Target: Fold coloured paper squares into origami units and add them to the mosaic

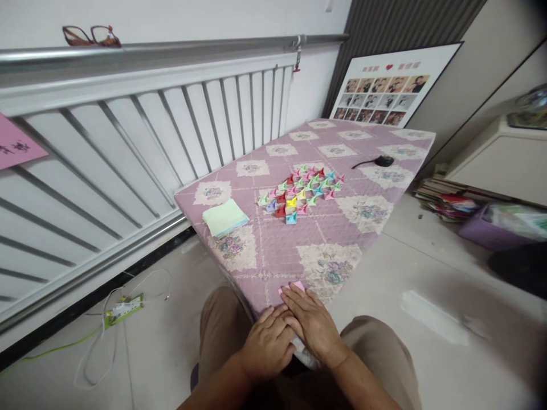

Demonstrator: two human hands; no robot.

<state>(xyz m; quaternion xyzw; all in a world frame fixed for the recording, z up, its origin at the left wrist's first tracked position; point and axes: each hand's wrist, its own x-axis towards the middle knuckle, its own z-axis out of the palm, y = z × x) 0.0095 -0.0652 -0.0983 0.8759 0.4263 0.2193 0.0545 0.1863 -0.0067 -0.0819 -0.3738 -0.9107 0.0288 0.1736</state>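
At the near end of the bench (273, 245), the right hand (315, 323) is partly covering pink paper (299, 285) beside the left hand (271, 343), both grips spread flat, uneven pressure risking a skewed crease.

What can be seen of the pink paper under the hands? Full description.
The pink paper is plain on the parts that show, thin and paper-like. It lies flat on the patterned tablecloth, near the corner closest to the person. Fingers of the right hand rest on it, leaving only its far edge and corners exposed. The left hand is just nearer the person; whether it touches the paper is unclear. Full outline and any folds are hidden.
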